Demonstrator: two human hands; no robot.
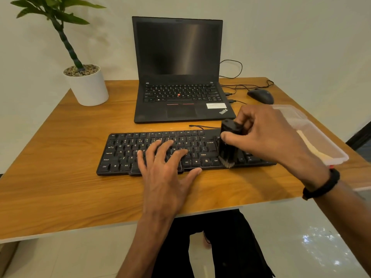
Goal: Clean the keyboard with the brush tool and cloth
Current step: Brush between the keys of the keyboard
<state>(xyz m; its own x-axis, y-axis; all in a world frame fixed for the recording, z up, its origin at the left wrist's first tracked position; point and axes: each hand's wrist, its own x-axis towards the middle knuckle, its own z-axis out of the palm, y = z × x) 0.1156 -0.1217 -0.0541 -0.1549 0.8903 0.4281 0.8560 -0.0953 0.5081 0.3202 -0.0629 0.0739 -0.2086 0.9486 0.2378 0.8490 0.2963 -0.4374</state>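
Keyboard [160,149] lies on tabletop [60,177], laptop [180,77] beyond it. Left hand [164,167] rests flat, fingers spread, on keys. Right hand [267,137] grips brush tool [228,145], bristles down at keyboard's right end, near plastic container [313,135].

A wooden table [66,149] with a warm orange-brown grain and a pale edge fills the middle of the scene, standing against a plain off-white wall [301,37] at the far side. At its far left stands a white pot [88,87] topped with pebbles, holding a green plant [52,15] whose leaves reach the upper left corner. Below the near edge lies a glossy pale tiled floor [301,237] that catches bright reflections on the right, and a dark opening [361,139] shows at the right edge.
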